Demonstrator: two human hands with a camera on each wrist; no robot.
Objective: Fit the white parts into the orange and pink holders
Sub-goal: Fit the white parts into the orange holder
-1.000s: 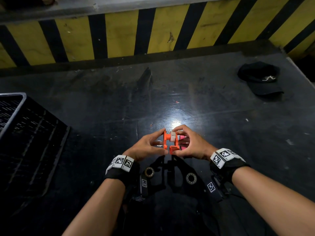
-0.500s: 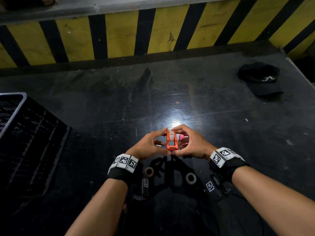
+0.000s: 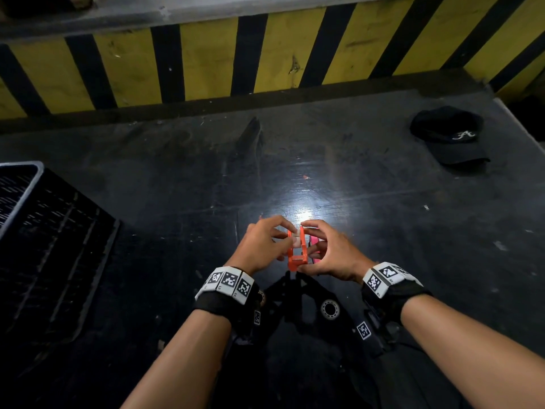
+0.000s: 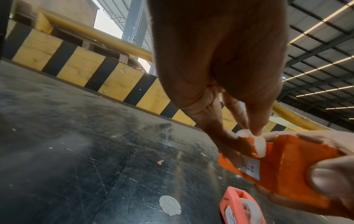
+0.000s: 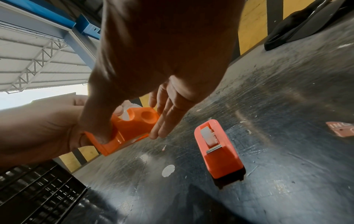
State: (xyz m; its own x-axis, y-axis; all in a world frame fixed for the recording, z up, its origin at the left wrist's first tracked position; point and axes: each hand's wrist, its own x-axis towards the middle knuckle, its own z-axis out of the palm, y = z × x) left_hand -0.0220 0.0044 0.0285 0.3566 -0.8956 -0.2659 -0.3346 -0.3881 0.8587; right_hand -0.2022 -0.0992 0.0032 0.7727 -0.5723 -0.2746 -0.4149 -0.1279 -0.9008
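I hold the orange holder point(image 3: 296, 256) just above the dark table point(image 3: 177, 178) with both hands. My right hand point(image 3: 306, 246) grips it, thumb on one side and fingers point(image 5: 164, 121) on the other. My left hand point(image 3: 284, 239) pinches a white part point(image 4: 260, 145) that sits in the holder's point(image 4: 298, 165) open top end. The pink holder point(image 5: 216, 148) lies on the table just right of my hands, with another white part point(image 5: 207, 136) in its slot. In the head view the pink holder point(image 3: 314, 240) is mostly hidden behind my right hand.
A black crate point(image 3: 44, 231) stands at the left edge of the table. A black cap point(image 3: 448, 137) lies at the far right. The yellow and black striped wall point(image 3: 206, 60) closes the back. A round white sticker point(image 5: 168, 170) marks the table near the pink holder.
The orange holder has been turned in my hands from face-on to edge-on. My left fingers have shifted up onto the white part at its top.
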